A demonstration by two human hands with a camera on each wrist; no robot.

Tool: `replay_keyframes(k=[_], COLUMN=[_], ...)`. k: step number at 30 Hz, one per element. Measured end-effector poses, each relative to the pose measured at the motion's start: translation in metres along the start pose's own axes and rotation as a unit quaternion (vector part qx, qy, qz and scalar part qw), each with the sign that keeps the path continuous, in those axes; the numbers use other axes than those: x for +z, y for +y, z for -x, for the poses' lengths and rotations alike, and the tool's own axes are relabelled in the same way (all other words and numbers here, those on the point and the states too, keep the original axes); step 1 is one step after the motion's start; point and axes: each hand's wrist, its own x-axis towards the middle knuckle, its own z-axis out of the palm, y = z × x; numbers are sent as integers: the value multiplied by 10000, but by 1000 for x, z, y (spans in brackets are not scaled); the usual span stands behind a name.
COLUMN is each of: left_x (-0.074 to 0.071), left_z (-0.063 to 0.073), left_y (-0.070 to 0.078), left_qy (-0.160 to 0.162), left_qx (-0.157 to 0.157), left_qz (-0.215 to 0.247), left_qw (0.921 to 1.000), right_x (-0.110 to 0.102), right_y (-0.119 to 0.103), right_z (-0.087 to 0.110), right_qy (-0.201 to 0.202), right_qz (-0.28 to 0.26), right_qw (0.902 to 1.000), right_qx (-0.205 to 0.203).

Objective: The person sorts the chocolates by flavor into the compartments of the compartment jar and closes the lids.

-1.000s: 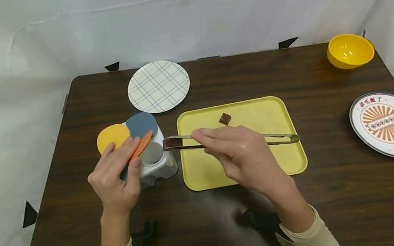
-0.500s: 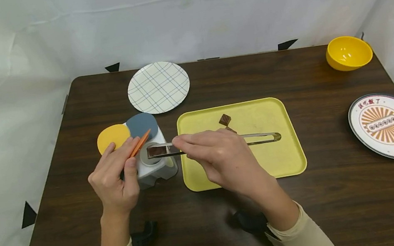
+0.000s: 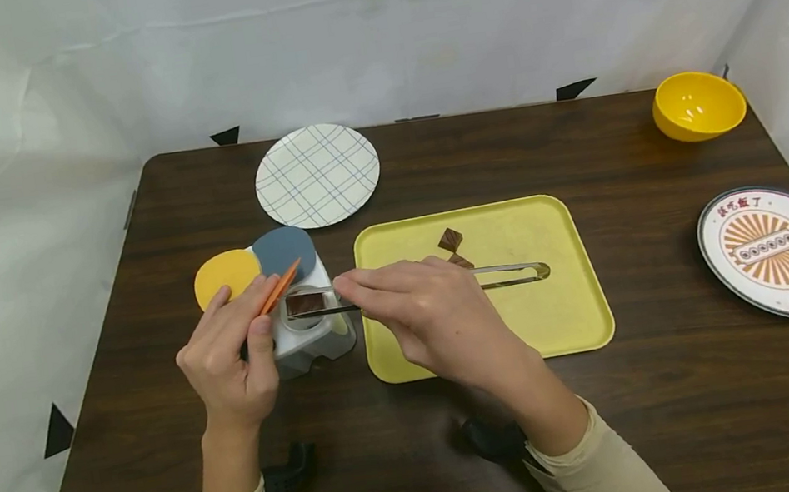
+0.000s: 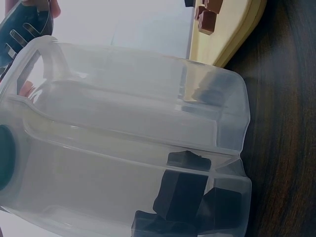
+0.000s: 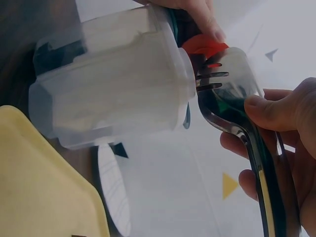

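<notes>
My left hand (image 3: 229, 362) holds the orange lid (image 3: 280, 286) tilted up between thumb and fingers, at a translucent box (image 3: 318, 347) with several coloured lids. The yellow lid (image 3: 226, 275) and blue lid (image 3: 285, 253) lie flat. My right hand (image 3: 435, 316) grips metal tongs (image 3: 543, 270), whose toothed ends are over the uncovered round opening. Dark brown shows at the tongs' head in the head view; whether that is a held piece or a reflection, I cannot tell. Several dark blocks (image 4: 181, 195) lie inside the box, seen through its wall in the left wrist view.
Right of the box sits a yellow tray (image 3: 527, 328) with brown pieces (image 3: 450, 240), partly hidden by my right hand. Behind is a checked plate (image 3: 318, 176). At the right are a yellow bowl (image 3: 699, 106) and a printed plate (image 3: 782, 252).
My right hand has moved left with the tongs, bringing their ends from beside the box to over its opening. The orange lid now stands steeper. My left hand has hardly moved.
</notes>
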Motion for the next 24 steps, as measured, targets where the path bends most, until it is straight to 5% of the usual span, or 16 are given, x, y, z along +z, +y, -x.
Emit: replay_keyframes(k=[15, 24], left_x=[1, 1], left_z=[-1, -2], left_y=[1, 2], left_qy=[75, 75], left_qx=[-3, -14], left_qz=[37, 56], left_qw=[10000, 10000], right_x=[-5, -25], right_y=[3, 41], right_z=[3, 27], right_qy=[-208, 216], right_qz=[15, -215], right_qw=[9997, 9969], right_qx=[163, 731])
